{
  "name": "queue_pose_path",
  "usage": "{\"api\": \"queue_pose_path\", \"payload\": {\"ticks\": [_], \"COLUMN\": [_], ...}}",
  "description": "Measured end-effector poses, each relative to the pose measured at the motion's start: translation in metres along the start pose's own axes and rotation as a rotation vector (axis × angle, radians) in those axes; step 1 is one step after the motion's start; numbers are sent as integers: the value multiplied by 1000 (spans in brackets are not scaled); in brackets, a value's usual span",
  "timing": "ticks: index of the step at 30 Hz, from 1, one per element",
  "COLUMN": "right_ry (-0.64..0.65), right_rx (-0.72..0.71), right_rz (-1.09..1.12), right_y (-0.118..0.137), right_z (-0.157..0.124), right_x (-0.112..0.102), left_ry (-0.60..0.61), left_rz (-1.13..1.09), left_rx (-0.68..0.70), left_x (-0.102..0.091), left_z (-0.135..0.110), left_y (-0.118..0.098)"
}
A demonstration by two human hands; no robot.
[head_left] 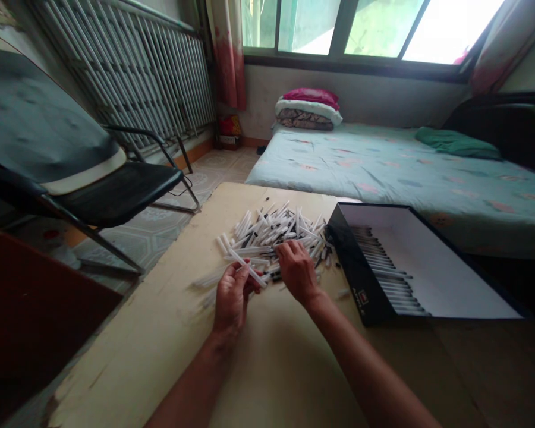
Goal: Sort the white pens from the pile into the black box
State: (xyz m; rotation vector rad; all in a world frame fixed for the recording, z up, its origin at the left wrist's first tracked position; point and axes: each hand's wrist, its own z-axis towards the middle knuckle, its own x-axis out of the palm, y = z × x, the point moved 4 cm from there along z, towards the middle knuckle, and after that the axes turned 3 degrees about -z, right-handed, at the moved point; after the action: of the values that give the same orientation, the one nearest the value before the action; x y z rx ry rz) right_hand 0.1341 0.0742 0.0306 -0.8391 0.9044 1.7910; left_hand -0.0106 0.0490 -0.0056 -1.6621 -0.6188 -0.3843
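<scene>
A white pen barrel [238,258] is pinched between the thumb and fingers of my left hand [230,297], slanting up to the left. My right hand [298,272] is at the near edge of a heap of pen parts [271,227], its fingers curled down and pressed together. Whatever lies under those fingertips is hidden. White tubes and small black pieces make up the heap. To the right, a black box with a white inside [455,267] holds a row of assembled-looking pens [390,276] along its left side.
The pale wooden table [151,333] bears the heap and the box. Beyond it stands a bed [321,160] with folded bedding [310,110]. A black chair [116,187] is at the left, near a metal rack [156,71].
</scene>
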Motion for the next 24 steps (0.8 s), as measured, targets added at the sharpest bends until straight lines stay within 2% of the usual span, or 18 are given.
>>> {"api": "queue_pose_path", "payload": {"ticks": [3, 4, 6, 9, 13, 24], "right_ry": [-372, -469, -585, -665, -749, -765], "right_rx": [77, 134, 241, 275, 236, 226], "right_rz": [342, 441, 605, 744, 787, 829], "right_y": [1, 2, 5, 17, 31, 34], "right_z": [-21, -30, -48, -66, -73, -74], "right_x": [-34, -43, -58, -73, -86, -86], "left_ry": [-4, -9, -15, -11, -22, -58], "left_rz": [-93, -122, -174, -221, -228, -271], "left_rx": [-75, -95, -127, -164, -185, -215], "left_x": [0, 0, 0, 0, 1, -2], "left_z": [1, 1, 1, 0, -2, 0], "left_y": [1, 2, 3, 5, 7, 10]}}
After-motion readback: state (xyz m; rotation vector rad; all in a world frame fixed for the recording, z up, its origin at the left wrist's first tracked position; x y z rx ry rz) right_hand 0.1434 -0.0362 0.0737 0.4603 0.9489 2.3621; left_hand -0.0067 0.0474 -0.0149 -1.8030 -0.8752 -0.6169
